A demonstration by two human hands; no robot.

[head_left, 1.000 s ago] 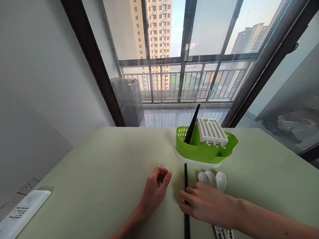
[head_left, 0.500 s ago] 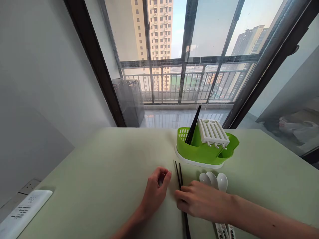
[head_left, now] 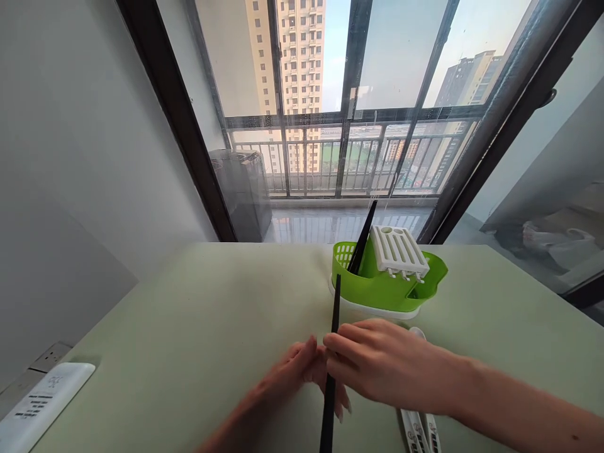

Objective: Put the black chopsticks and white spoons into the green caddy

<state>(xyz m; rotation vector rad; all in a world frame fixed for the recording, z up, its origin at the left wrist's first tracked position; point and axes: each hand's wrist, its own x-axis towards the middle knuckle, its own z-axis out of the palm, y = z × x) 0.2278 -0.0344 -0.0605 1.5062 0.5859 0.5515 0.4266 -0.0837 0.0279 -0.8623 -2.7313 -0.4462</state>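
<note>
Over the pale table [head_left: 212,314] by windows [head_left: 391,69], the right hand [head_left: 382,362] pinches black chopsticks [head_left: 328,412], left hand [head_left: 295,370] spread behind.

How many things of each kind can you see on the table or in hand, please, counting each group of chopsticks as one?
Green basket with white base: 1
Black chopsticks, by group: 2 (1 in the right hand, 1 in the basket; sticks per group unclear)
White spoons, by their handles: 3
White slotted rack: 1
White printed object: 1
Total: 8
</note>
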